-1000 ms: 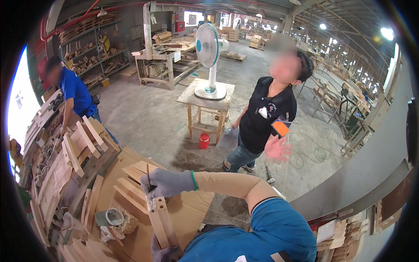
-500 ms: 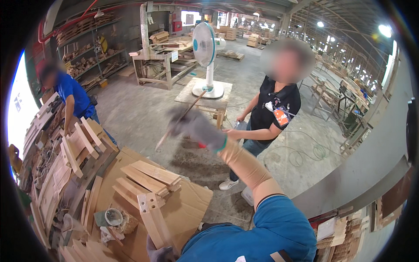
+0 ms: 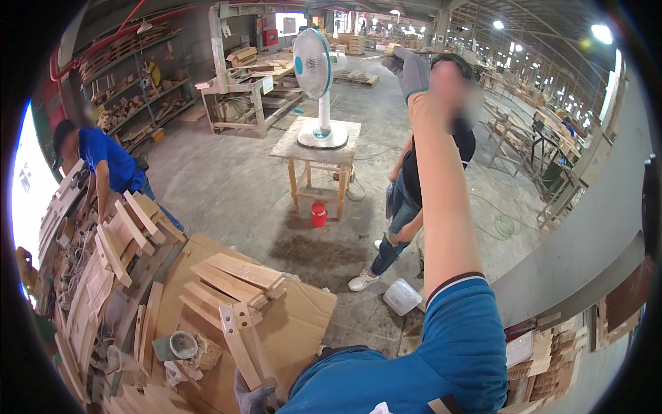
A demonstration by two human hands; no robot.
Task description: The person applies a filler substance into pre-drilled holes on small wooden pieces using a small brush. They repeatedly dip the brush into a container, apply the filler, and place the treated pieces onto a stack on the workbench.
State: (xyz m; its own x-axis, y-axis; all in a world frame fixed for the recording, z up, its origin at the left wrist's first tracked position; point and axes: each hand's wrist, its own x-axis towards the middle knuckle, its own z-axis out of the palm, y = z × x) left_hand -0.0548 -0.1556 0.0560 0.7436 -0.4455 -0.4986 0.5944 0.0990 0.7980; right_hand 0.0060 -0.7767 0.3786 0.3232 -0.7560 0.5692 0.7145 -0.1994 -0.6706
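My left hand point(image 3: 254, 398), in a grey glove, grips the lower end of a pale wooden piece point(image 3: 243, 348) at the bottom of the view. Two round holes show in the piece's upward end. My right arm is stretched up and away, and its gloved hand point(image 3: 412, 74) is closed high in front of a person in dark clothes. A thin stick point(image 3: 433, 53) runs from that hand, seen almost end-on. Several cut wood pieces point(image 3: 238, 276) lie on the cardboard point(image 3: 303, 314) beyond my left hand. Left of the held piece stands a small cup point(image 3: 183, 344).
A white and teal fan point(image 3: 317, 76) stands on a small wooden table point(image 3: 284, 146), with a red bucket point(image 3: 318, 214) below. A white plastic container point(image 3: 402, 297) sits on the floor near the person's shoes. Another person in blue point(image 3: 114, 162) leans over the wood-laden bench at left.
My right hand has swung up and right with the stick, from in front of the fan table to before the person. My left hand still holds the wooden piece.
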